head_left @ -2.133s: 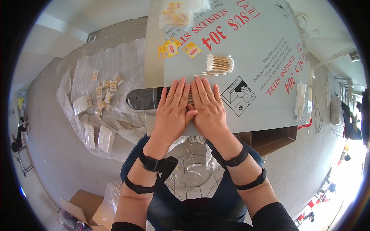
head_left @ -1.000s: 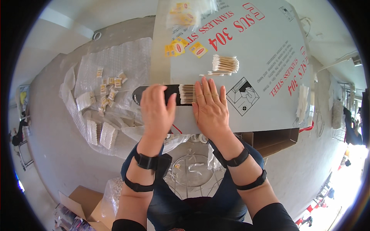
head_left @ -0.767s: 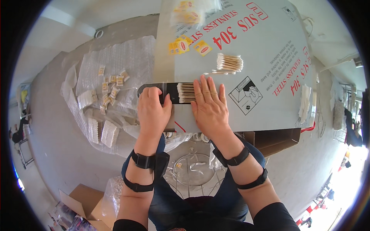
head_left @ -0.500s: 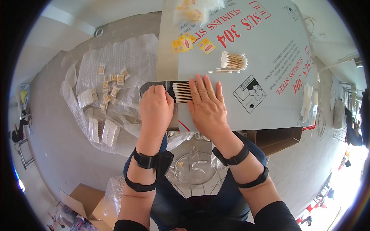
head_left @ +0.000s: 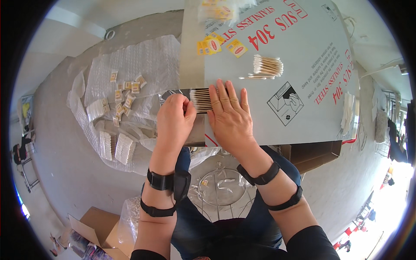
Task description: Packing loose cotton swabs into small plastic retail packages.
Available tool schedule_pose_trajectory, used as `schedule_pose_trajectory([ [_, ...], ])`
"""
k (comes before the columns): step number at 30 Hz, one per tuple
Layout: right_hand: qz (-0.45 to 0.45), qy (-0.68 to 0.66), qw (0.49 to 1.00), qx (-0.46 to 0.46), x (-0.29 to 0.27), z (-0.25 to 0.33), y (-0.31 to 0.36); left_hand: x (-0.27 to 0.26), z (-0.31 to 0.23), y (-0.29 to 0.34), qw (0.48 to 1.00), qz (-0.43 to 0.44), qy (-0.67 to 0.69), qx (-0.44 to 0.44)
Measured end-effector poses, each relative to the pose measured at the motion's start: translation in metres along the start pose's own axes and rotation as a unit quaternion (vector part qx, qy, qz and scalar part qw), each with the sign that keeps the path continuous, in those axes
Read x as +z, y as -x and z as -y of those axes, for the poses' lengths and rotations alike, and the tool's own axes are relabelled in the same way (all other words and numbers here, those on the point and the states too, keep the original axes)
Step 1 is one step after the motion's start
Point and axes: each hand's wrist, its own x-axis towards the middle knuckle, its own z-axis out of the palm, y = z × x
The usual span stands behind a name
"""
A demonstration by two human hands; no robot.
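Note:
My right hand [head_left: 232,115] lies flat with its fingers stretched out, pressing on a row of cotton swabs [head_left: 200,101] set side by side. The swabs' white tips point left, and their other ends are hidden under my fingers. Beneath the row a dark, shiny strip [head_left: 168,93] shows at the table's left side. Next to the exposed tips, my left hand [head_left: 174,117] is closed, thumb against curled fingers; whatever it pinches is hidden. Farther back, a pile of loose cotton swabs [head_left: 268,66] rests on the film-covered board [head_left: 242,134], with a few single ones in front.
Yellow printed cards [head_left: 211,44] and a clear plastic bag [head_left: 223,11] lie at the back. On the left, bubble wrap [head_left: 138,56] holds small packets [head_left: 128,102] and white-tipped bundles [head_left: 125,149]. An open cardboard box [head_left: 97,225] stands on the floor, lower left.
The thumb of my left hand has shifted, and its grip looks a little looser. My right hand stays flat on the swabs. The whole view has moved slightly.

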Motion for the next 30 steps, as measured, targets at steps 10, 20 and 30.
schedule_pose_trajectory([
  [10,-0.013,-0.03,0.999,-0.003,0.012,0.018,-0.006,0.002,-0.002,0.001,1.0,-0.003,0.003,-0.016],
  [20,-0.001,-0.02,1.0,-0.002,0.011,0.028,-0.007,-0.002,0.024,-0.008,0.936,-0.074,0.329,-0.102],
  [30,0.01,-0.03,0.999,0.009,0.014,0.034,-0.008,0.008,0.014,-0.01,0.846,-0.01,0.533,-0.027],
])
